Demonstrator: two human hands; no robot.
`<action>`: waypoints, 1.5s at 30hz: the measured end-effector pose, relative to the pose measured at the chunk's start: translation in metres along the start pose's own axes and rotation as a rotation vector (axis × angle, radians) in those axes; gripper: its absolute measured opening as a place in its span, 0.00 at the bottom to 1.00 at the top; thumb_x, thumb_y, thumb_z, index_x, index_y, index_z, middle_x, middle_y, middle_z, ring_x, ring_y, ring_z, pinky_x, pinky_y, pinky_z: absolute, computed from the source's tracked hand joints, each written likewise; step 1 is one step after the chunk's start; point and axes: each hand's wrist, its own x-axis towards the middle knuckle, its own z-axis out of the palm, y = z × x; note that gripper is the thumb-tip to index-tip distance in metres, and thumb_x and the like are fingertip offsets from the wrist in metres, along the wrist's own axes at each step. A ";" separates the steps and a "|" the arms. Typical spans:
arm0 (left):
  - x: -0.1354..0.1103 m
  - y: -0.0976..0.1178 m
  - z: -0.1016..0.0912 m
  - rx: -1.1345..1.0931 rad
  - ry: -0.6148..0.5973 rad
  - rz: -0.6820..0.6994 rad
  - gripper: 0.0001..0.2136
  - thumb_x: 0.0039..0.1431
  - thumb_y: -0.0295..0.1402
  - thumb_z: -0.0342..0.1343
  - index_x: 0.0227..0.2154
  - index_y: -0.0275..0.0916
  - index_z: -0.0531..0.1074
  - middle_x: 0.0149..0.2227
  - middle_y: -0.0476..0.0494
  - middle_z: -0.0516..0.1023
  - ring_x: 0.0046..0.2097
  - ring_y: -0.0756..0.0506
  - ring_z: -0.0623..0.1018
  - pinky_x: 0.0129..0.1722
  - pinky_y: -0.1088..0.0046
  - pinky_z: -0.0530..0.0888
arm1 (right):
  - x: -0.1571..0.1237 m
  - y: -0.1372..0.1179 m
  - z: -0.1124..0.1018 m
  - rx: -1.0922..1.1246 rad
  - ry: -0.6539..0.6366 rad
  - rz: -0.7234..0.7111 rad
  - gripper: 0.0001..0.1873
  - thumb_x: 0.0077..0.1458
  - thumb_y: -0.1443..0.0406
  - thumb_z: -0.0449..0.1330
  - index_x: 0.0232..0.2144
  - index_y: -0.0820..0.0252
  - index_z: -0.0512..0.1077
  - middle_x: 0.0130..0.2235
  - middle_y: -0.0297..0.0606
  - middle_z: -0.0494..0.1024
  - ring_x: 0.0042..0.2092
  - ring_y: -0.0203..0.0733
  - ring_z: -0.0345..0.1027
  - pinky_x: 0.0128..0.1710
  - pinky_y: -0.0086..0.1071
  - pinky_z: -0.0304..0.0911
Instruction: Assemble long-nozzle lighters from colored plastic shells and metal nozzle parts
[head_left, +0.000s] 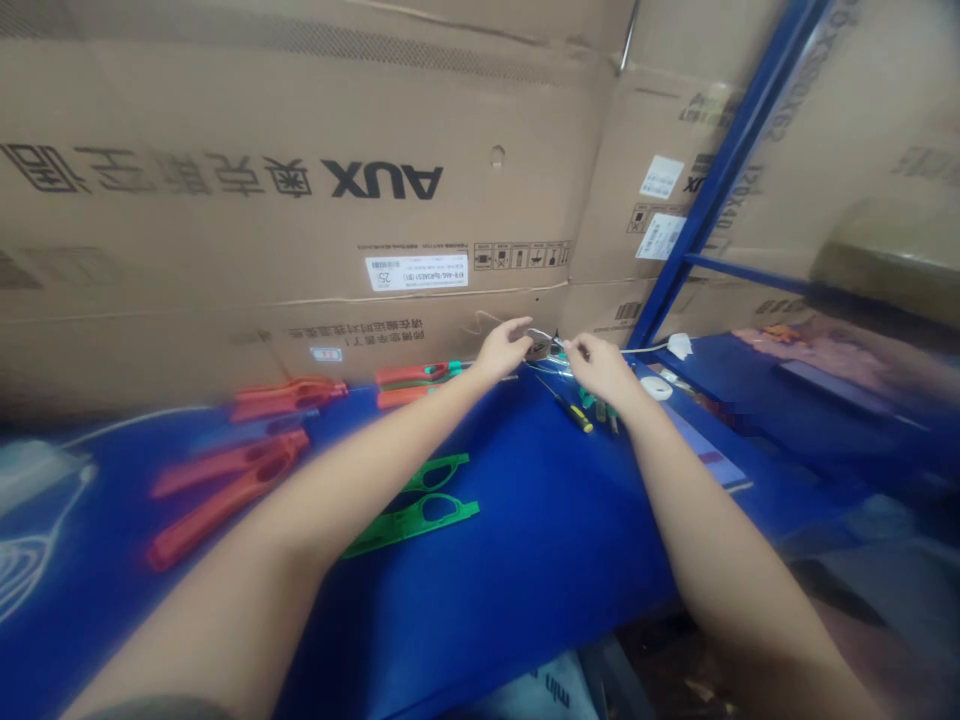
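Green pieces [409,522]: left of and nearer than the screwdriver [579,416]
Right hand [600,366]: beyond the screwdriver, pinching the shiny item [553,366]
Left hand [504,350]: left beyond the screwdriver, thumb and fingers parted
Shiny item: just beyond the screwdriver, blurred
Carton [300,230]: farthest behind the screwdriver

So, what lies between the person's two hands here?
In the head view, a thin shiny item shows in the gap between the left hand and the right hand; it is too small to identify.
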 end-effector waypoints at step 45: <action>-0.281 0.020 -0.135 0.152 0.022 0.013 0.02 0.55 0.29 0.69 0.32 0.39 0.83 0.32 0.47 0.83 0.34 0.48 0.79 0.37 0.73 0.76 | -0.132 -0.106 0.046 0.129 -0.258 -1.092 0.14 0.71 0.62 0.49 0.44 0.61 0.74 0.38 0.38 0.78 0.35 0.38 0.71 0.30 0.31 0.59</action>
